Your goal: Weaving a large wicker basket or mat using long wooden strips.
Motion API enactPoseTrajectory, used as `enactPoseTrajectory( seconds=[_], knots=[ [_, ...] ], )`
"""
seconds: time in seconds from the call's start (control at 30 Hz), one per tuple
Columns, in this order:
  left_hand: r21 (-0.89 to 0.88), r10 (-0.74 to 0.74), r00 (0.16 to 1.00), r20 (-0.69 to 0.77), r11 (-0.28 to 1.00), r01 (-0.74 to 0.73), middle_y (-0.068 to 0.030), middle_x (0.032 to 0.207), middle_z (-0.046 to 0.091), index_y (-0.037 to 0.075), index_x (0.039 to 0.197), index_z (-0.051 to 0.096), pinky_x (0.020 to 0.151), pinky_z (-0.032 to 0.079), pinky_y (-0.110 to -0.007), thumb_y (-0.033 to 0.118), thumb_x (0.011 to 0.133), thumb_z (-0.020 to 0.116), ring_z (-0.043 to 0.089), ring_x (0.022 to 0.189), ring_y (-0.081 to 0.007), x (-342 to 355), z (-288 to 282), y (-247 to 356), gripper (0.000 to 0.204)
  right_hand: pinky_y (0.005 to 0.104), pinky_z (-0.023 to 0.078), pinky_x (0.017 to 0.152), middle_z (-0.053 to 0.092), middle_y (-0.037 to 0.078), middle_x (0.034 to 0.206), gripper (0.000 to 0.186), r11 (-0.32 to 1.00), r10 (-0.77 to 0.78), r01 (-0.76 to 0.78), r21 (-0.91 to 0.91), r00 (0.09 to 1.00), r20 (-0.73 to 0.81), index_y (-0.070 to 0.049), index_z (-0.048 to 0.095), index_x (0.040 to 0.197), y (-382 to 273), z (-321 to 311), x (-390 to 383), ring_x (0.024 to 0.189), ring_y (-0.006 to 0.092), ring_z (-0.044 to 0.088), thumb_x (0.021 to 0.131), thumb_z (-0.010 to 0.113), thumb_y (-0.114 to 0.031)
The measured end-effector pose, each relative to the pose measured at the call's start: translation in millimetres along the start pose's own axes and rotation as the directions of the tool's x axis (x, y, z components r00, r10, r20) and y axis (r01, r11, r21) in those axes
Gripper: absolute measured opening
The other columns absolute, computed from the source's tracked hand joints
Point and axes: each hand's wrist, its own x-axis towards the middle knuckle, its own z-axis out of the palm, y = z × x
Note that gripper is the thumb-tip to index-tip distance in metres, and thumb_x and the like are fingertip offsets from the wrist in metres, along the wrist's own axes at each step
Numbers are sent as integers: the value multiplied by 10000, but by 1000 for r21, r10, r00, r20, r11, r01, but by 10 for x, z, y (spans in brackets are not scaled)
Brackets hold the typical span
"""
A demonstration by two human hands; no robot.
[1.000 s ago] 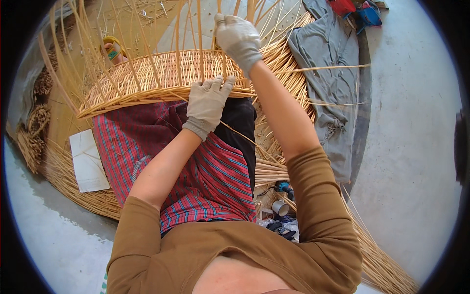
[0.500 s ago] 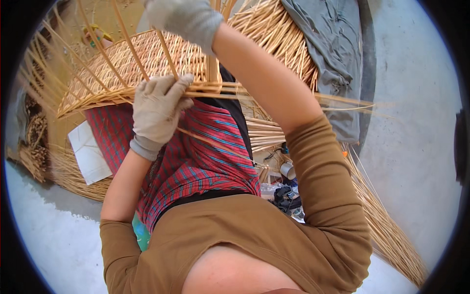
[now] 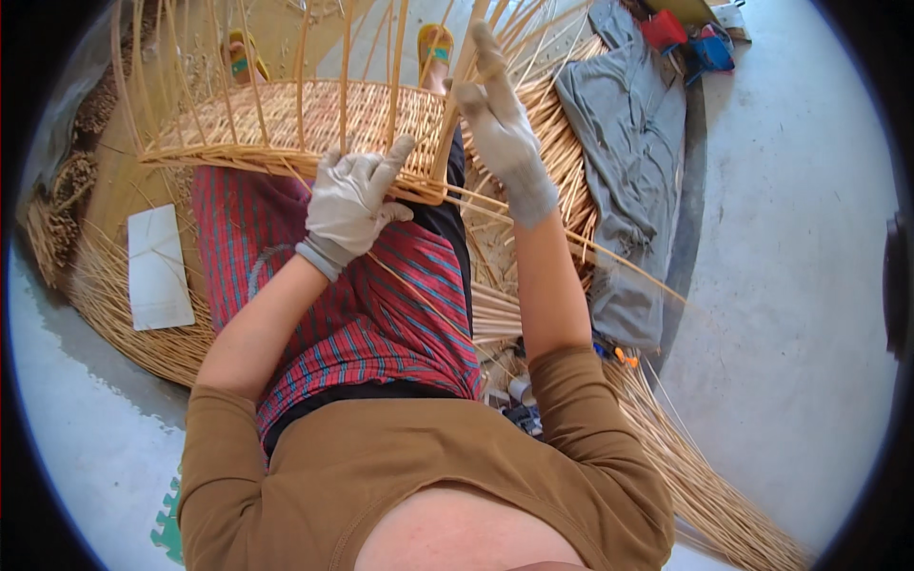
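Observation:
A half-woven wicker basket (image 3: 276, 119) lies across my lap, its woven base facing up and bare upright stakes rising from its edge. My left hand (image 3: 347, 205), in a pale work glove, is closed on the near edge, fingers above and thumb below. My right hand (image 3: 500, 133), gloved too, is raised beside the thick corner post (image 3: 452, 124), thumb and fingers apart. Whether its fingertips touch the post I cannot tell. Long thin willow rods (image 3: 600, 249) trail from the basket's right corner, passing under my right wrist.
Bundles of willow rods lie on the right (image 3: 695, 466) and left (image 3: 143, 328). A grey cloth (image 3: 624, 124) covers part of another pile. A white sheet (image 3: 159, 271) lies at left. Yellow sandals (image 3: 435, 43) show beyond the basket; red (image 3: 664, 31) and blue (image 3: 712, 49) items sit far right.
My right hand has swung from above the basket to the right of its corner post. The basket has tilted and shifted right with my left hand still at its edge.

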Motion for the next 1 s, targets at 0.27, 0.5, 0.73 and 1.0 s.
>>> enactPoseTrajectory(
  seconds=[0.27,0.5,0.73,1.0],
  knots=[
    [261,135,991,-8,957,-128,-37,987,543,362,1368,617,1137,306,-605,344,804,727,577,965,-236,-41,-27,3,575,267,546,739,655,96,1016,1108,998,33,-42,-46,986,-166,-313,23,1630,-570,125,-3,828,129,616,867,768,-12],
    [320,-28,980,195,947,-36,-34,1103,595,140,1302,616,906,470,-438,282,792,727,594,974,-232,57,-55,326,541,258,539,821,720,92,1008,294,788,391,-522,328,835,388,17,662,1193,-190,79,-89,940,140,665,914,723,-54],
    [238,184,982,-33,956,-171,-24,1068,643,104,1202,619,837,459,-417,257,815,678,626,953,-224,23,89,153,420,294,562,846,718,150,1059,369,849,402,-433,304,901,162,21,583,1237,-310,124,-334,994,235,706,958,696,-192],
    [318,269,958,97,904,-286,-37,1048,653,78,1222,606,829,461,-395,301,885,660,619,960,-229,102,75,18,409,351,533,624,615,73,831,482,671,24,392,-630,837,546,-96,549,1048,-203,-71,-784,787,240,663,831,735,-484]
  ],
)
